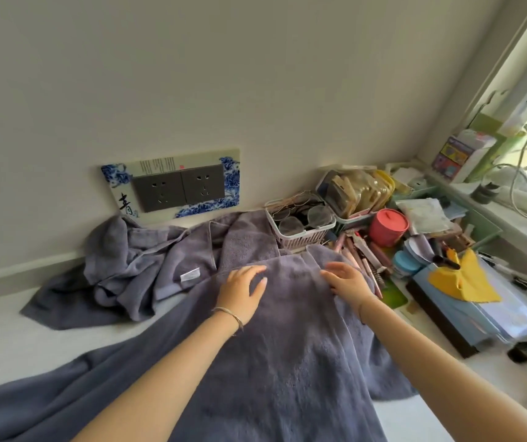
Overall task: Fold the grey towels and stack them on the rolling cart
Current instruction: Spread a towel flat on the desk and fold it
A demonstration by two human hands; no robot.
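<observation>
So my left hand [243, 291] and right hand [348, 279] are both wide open on the grey towel [287, 362], holding nothing, crumpled towels [134, 269] heaped just left of my left hand

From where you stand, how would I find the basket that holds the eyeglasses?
Start at the grey wall sockets with the blue floral border. Just right of them, a pale mesh basket sits between the grey towels and a red lidded pot. It alone holds round wire-framed glasses.

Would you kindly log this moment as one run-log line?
left hand: open on towel | right hand: open at towel edge | pile: unfolded | cart: unseen
</observation>
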